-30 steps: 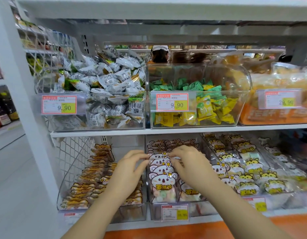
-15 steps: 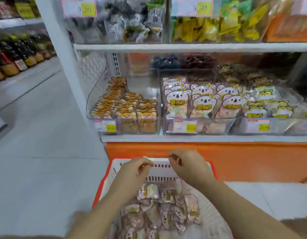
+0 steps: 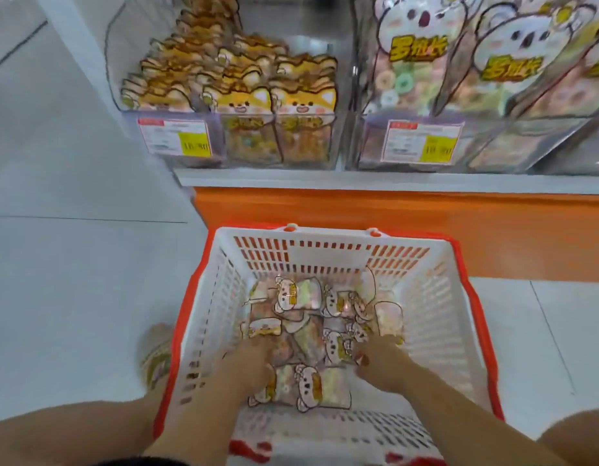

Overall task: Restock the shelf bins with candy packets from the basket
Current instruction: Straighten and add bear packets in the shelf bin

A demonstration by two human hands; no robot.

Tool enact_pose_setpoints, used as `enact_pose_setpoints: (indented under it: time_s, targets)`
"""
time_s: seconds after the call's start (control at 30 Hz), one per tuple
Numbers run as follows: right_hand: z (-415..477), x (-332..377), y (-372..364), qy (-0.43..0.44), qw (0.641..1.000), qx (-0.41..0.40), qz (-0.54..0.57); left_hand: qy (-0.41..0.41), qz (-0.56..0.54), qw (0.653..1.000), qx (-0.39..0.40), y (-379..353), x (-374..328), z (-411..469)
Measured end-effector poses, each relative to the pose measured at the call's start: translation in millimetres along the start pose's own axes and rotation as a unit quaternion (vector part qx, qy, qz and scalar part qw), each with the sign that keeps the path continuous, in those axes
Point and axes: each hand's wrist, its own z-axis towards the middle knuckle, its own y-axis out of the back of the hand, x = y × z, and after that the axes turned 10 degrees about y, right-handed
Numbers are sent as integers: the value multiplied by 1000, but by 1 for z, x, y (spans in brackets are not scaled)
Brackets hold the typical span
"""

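Left hand (image 3: 249, 363) and right hand (image 3: 380, 361) sunk among packets (image 3: 301, 385) in basket (image 3: 325, 260), hold not discernible; gather those between them flat, lift toward bin (image 3: 486, 146) ahead.

Basket (image 3: 311, 255) sits on floor (image 3: 73, 297), in front of and below shelf (image 3: 358, 179). Base panel (image 3: 409, 223) under the shelf is directly behind the basket's far wall. Candy packets (image 3: 305, 297) are piled in the basket bottom. Left hand (image 3: 247, 361) is in the basket at the pile's near-left, right hand (image 3: 380, 364) at its near-right. Both touch packets, grip not visible. One packet lies between the wrists.

On the shelf, left bin (image 3: 335, 136) and right bin (image 3: 355, 136) stand side by side, both holding rows of upright packets. A price label (image 3: 175, 139) is on the left bin's front, another on the right bin's.
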Motion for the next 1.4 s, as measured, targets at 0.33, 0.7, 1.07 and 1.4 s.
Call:
enact_pose_setpoints:
  time_s: [0.33, 0.7, 1.07, 1.4]
  targets:
    - [42, 34, -60, 110, 990, 45, -74, 51, -21, 997, 49, -26, -5, 24]
    - [39, 20, -28, 77, 994, 46, 57, -6, -183, 982, 43, 10, -15, 1]
    - [-80, 47, 136, 98, 926, -136, 338, -90, -443, 892, -25, 118, -45, -92]
    - [-193, 78, 249, 177, 894, -411, -27, -260, -141, 900, -319, 236, -98, -194]
